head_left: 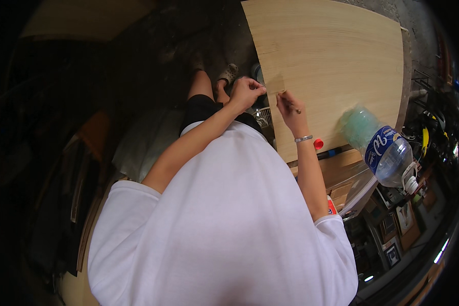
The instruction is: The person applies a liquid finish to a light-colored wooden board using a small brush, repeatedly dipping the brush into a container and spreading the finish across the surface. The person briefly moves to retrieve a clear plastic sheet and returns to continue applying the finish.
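Note:
My left hand (247, 94) is held just off the left edge of a pale wood-grain board (336, 66). Its thumb and fingers are pinched together, and whatever they hold is too small to make out. Over the near left part of the board, my right hand (292, 113) has its fingers curled round a thin stick-like tool (298, 111); only its dark end shows, so its exact kind is unclear. A small darker rectangular patch (276, 84) lies on the board's surface between the two hands. Close to my right wrist is a red bottle cap (319, 144).
A large clear plastic bottle (380, 153) with a blue label lies at the board's right side, its neck toward me. My foot in a clog (229, 74) is on the dark floor left of the board. Dim clutter and framed pieces (392, 254) stand at the right.

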Motion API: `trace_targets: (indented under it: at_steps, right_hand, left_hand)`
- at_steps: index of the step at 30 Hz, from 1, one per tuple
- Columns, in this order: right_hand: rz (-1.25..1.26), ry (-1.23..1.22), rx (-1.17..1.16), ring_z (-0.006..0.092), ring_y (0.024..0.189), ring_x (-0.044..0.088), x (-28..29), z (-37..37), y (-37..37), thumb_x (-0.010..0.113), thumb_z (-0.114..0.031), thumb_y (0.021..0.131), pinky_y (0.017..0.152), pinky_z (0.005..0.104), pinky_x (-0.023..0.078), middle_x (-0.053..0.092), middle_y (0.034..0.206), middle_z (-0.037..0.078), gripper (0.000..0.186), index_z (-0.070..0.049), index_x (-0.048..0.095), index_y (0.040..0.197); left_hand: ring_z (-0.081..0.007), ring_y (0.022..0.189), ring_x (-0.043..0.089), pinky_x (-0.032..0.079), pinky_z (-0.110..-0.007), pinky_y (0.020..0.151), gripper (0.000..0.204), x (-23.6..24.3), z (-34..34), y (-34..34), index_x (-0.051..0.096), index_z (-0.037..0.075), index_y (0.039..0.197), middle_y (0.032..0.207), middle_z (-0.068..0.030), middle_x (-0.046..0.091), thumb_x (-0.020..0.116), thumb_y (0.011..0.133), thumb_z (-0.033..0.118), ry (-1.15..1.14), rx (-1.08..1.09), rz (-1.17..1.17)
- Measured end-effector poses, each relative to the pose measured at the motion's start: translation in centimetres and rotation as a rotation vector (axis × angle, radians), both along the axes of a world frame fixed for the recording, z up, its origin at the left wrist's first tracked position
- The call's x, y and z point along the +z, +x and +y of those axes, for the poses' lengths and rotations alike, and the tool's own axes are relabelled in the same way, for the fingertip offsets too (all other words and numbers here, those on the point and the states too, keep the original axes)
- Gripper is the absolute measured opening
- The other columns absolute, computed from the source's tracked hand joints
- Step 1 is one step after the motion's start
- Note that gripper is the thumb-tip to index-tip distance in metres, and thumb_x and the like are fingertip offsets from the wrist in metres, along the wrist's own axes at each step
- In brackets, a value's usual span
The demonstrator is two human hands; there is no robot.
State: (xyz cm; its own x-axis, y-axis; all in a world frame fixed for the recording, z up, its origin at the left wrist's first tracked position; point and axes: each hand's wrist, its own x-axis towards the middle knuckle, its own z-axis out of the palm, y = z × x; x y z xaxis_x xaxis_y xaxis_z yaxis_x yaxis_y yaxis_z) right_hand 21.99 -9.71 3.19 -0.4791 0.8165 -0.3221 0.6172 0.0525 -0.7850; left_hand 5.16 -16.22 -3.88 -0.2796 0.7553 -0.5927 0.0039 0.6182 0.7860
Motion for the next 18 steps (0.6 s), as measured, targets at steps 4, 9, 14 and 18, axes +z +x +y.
trace_targets:
  at_steps: [4,9,14,18]
  right_hand:
    - [0.076,0.173,0.024,0.0063,0.065,0.058,-1.3,3.4,-0.8,0.064,-0.003,0.096,0.058,0.0232,0.047,0.061,0.07,0.007,0.01,0.002,0.058,0.09]
    - [0.093,0.105,0.094,0.0286,0.059,0.053,-2.8,5.1,-1.7,0.066,-0.001,0.089,0.058,0.0295,0.046,0.057,0.071,0.017,0.015,-0.001,0.052,0.086]
    - [0.115,0.078,0.107,0.0096,0.065,0.054,-2.1,3.4,-0.6,0.063,0.003,0.091,0.063,0.0242,0.047,0.059,0.069,0.009,0.01,0.0,0.054,0.088]
    - [0.065,0.005,-0.029,0.0106,0.068,0.058,0.4,-1.6,2.6,0.065,-0.001,0.093,0.064,0.0254,0.049,0.065,0.075,0.006,0.005,0.0,0.061,0.095]
  left_hand:
    - [-0.0132,0.076,0.068,0.052,-0.029,0.072,0.025,0.4,-0.2,-0.1,0.078,0.003,0.089,0.083,-0.0063,0.075,0.083,0.077,0.025,-0.01,-0.045,0.063]
    - [-0.0121,0.075,0.067,0.052,-0.028,0.071,0.024,0.3,0.0,-0.2,0.078,0.004,0.089,0.083,-0.0059,0.075,0.082,0.077,0.025,-0.015,-0.033,0.079]
    - [-0.0134,0.074,0.068,0.052,-0.028,0.071,0.021,-1.1,-0.3,0.5,0.077,0.002,0.089,0.081,-0.0057,0.074,0.082,0.078,0.019,-0.055,0.047,-0.081]
    - [-0.016,0.081,0.067,0.052,-0.029,0.075,0.02,-1.2,-0.3,-0.2,0.075,-0.001,0.087,0.089,-0.0087,0.072,0.081,0.078,0.016,0.042,0.021,-0.096]
